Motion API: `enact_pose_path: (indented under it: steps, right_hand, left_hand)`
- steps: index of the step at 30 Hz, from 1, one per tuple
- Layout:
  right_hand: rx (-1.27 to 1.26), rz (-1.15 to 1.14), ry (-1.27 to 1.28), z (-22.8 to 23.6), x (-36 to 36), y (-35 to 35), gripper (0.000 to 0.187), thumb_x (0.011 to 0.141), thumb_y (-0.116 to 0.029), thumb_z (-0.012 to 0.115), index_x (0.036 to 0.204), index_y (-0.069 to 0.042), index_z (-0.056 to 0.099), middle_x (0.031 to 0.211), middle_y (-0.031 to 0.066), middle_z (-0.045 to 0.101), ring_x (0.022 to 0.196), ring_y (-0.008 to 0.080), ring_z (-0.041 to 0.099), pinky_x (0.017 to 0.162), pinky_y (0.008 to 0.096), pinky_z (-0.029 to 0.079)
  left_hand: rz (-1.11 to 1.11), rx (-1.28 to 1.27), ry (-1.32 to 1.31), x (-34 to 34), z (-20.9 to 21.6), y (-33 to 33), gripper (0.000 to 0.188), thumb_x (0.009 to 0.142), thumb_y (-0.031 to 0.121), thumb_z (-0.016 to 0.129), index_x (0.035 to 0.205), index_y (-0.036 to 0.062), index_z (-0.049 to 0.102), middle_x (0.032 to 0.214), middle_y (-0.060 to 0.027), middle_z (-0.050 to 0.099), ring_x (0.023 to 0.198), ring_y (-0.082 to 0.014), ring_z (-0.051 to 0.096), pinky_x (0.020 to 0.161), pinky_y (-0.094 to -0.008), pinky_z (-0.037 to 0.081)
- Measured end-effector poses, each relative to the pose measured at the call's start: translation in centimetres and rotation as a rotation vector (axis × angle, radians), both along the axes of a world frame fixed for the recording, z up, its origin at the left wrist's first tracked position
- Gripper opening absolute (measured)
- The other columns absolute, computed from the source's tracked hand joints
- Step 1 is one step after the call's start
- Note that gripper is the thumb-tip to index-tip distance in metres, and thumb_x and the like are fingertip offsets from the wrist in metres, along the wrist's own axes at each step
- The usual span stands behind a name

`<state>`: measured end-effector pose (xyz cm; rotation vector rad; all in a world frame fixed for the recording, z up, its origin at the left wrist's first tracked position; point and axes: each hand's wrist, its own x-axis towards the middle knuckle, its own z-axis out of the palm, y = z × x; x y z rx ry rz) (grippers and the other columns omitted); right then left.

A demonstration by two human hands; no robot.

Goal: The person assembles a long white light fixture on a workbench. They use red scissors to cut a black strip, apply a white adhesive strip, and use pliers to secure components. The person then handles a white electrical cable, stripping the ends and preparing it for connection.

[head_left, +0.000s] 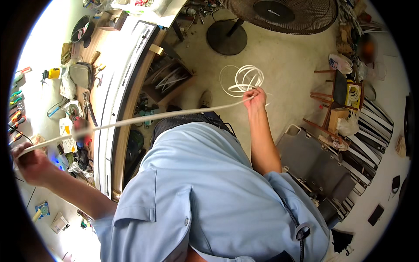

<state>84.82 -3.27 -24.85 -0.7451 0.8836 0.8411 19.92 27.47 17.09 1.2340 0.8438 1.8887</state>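
Note:
A long white cord (161,115) runs almost straight across in front of my body, over the workbench edge, from one hand to the other. Far to the left, my left hand (34,166) is closed around one stretch of it. My right hand (255,98), held out over the floor, pinches the cord's other stretch. From these right fingers a loose coil of the same cord (248,77) hangs in several loops, with a thinner loop standing out on its left side. What the cord is made of, I cannot make out.
On the left, a workbench (126,65) bears a long black-edged strip, a yellow tool (54,73) and scattered hand tools. A pedestal fan (279,15) stands ahead. To the right are a wooden chair (334,96), a grey folding seat (301,150) and dark and white slats (366,144).

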Motion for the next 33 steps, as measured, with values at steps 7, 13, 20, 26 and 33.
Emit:
enact_pose_path:
  steps: [7,13,20,26,33]
  right_hand:
    - [-0.165,0.223,-0.235,7.5,0.9,-0.3,0.023,0.099,-0.016,0.059,0.078,-0.014,0.050,0.056,-0.0082,0.037,0.044,0.0035,0.032,0.043,0.0186,0.033]
    - [-0.302,0.663,-0.329,11.6,0.4,0.1,0.019,0.098,-0.022,0.063,0.085,-0.010,0.055,0.058,-0.0048,0.046,0.044,0.0066,0.039,0.045,0.0248,0.038]
    - [-0.327,1.117,-0.576,14.1,-1.9,1.4,0.019,0.094,-0.023,0.065,0.087,-0.005,0.060,0.058,0.0011,0.051,0.045,0.0113,0.046,0.045,0.0290,0.042]
    - [-0.280,1.222,-0.619,16.2,-6.6,3.9,0.020,0.095,-0.022,0.065,0.087,-0.005,0.059,0.062,0.0032,0.056,0.048,0.0130,0.053,0.046,0.0266,0.047]
    - [-0.183,1.219,-0.769,17.2,-11.9,5.7,0.025,0.099,-0.021,0.059,0.083,-0.002,0.057,0.062,0.0068,0.058,0.050,0.0154,0.057,0.049,0.0272,0.050]
  left_hand:
    - [0.045,-1.067,0.464,12.1,-17.4,-13.2,0.024,0.102,0.027,0.058,0.100,0.0034,0.063,0.066,-0.0047,0.060,0.055,-0.0116,0.055,0.053,-0.0261,0.046]
    - [-0.668,-1.725,1.138,14.5,-25.4,-18.3,0.031,0.092,0.024,0.056,0.099,-0.0040,0.069,0.061,-0.0112,0.063,0.045,-0.0200,0.061,0.044,-0.0311,0.048]
    - [-1.533,-1.555,1.931,14.7,-36.6,-22.9,0.022,0.080,0.022,0.066,0.075,0.0024,0.076,0.078,-0.0152,0.073,0.070,-0.0246,0.073,0.063,-0.0374,0.058]
    - [-1.302,-0.968,1.706,18.8,-37.5,-19.9,0.096,0.067,0.008,0.080,0.154,0.0100,0.038,0.131,-0.0209,0.063,0.116,-0.0354,0.064,0.097,-0.0417,0.053]
    - [-1.155,-0.972,1.155,26.4,-35.7,-13.8,0.089,0.090,0.061,0.061,0.148,-0.0040,0.044,0.142,-0.0273,0.056,0.132,-0.0308,0.056,0.110,-0.0361,0.044]
